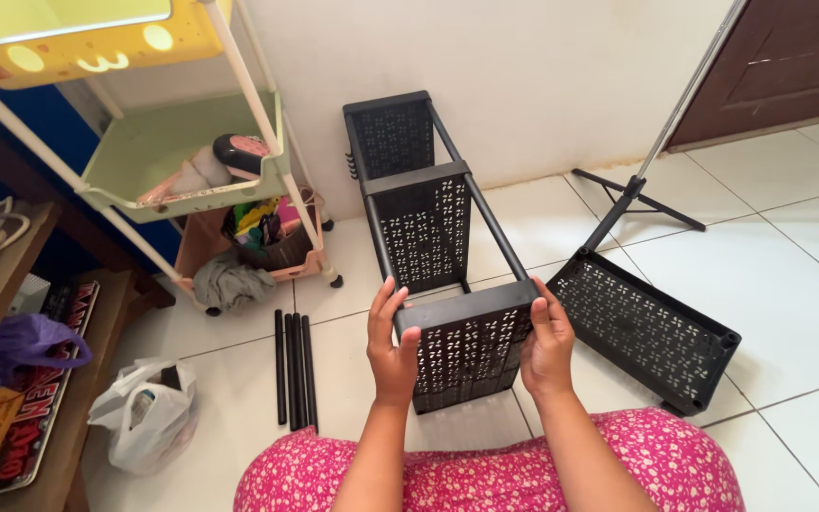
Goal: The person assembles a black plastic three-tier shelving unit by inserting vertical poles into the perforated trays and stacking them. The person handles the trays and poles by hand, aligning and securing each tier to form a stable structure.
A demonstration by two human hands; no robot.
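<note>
Black perforated shelf rack [438, 237] lies on its side on the white tile floor [789, 284], near end lifted toward the camera, far end against the wall. Three tiers joined by black poles. Nearest tier [471, 346] is clamped at both ends: left hand [392, 346] on its left edge, thumb over the front; right hand [547, 346] on its right edge. Both closed on it, hands apart by the tier's length.

Handling guess: thin moulded plastic, light, fairly stiff but likely flexes and racks at the pole joints. Grip at the corners by the pole sockets, not mid-panel; holes give finger purchase, surface not slippery.

Right of it: a separate loose black tray [646, 332], tilted on the floor, empty. Left: bundle of spare black poles [294, 365] lying parallel, near a white plastic bag [144, 412] with something dark inside.

Far left: pastel trolley [191, 161]; green tier holds a rounded dark object and small items, peach tier below stuffed with mixed clutter, grey cloth at its foot. Tripod leg [637, 190] far right.
</note>
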